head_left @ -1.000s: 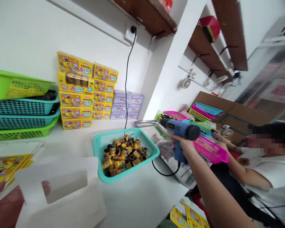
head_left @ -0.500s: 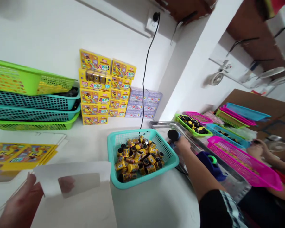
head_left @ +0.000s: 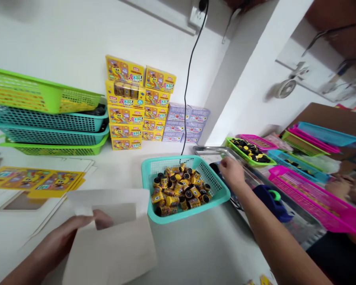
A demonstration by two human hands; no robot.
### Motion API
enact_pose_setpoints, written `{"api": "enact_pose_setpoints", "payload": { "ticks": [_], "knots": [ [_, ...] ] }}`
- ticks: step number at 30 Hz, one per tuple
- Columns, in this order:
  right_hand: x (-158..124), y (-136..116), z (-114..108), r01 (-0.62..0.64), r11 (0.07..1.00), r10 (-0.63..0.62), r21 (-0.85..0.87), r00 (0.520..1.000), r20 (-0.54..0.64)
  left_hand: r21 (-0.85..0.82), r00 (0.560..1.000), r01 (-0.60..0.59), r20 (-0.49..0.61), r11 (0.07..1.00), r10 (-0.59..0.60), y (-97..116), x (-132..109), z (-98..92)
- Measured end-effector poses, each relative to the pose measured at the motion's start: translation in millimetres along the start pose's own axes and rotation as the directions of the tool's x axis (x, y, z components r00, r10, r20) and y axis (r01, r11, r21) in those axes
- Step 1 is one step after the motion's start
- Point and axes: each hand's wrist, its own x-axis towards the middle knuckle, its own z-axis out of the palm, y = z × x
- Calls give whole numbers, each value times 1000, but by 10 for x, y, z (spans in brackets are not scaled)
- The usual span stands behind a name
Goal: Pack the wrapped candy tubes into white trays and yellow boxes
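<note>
White carton (head_left: 114,247) stays in the left hand (head_left: 63,239); heat gun (head_left: 215,168) has come down, right hand (head_left: 233,171) curled, hold unclear.

A white wall (head_left: 62,35) fills the upper left; a pillar (head_left: 252,71) slants right of centre. A fan (head_left: 285,88) and brown shelf (head_left: 338,18) sit upper right, a pale bench (head_left: 195,245) bottom centre.
</note>
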Motion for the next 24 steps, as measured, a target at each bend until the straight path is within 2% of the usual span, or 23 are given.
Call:
{"api": "enact_pose_setpoints", "payload": {
  "ticks": [1,3,4,5,8,12,14,17,18,20,22,24],
  "knots": [
    [-145,-171,-1,154,988,-155,31,986,68,73,999,32,30,997,-34,12,3,1],
    [-425,-524,60,384,916,-402,119,875,270,173,997,32,60,984,-43,33,8,-31],
    [-543,-690,110,422,896,-443,136,833,331,168,999,-11,46,986,3,50,10,-59],
    [-640,-843,165,434,892,-449,128,812,373,152,998,-56,31,987,52,73,14,-93],
    [-818,-1191,303,394,918,-372,41,823,430,132,970,-228,-49,965,236,175,22,-200],
    [-928,-1413,379,360,933,-321,-16,851,416,277,879,-390,-173,878,445,286,-1,-283],
    [-957,-1441,385,363,931,-322,-30,860,396,384,841,-455,-111,803,529,295,-32,-277],
    [-970,-1424,386,386,922,-344,-29,851,397,482,786,-573,92,663,612,253,-83,-217],
    [-972,-1416,389,395,918,-352,-28,847,399,489,775,-589,117,643,621,226,-98,-193],
    [-981,-1414,402,404,914,-361,-29,844,397,464,780,-572,53,676,623,160,-122,-156],
    [-1000,-1437,418,405,914,-361,-36,849,385,400,812,-511,-64,761,580,93,-132,-141],
    [-1016,-1483,431,406,913,-362,-45,855,373,330,842,-463,-124,823,524,41,-125,-147]
  ]
}}
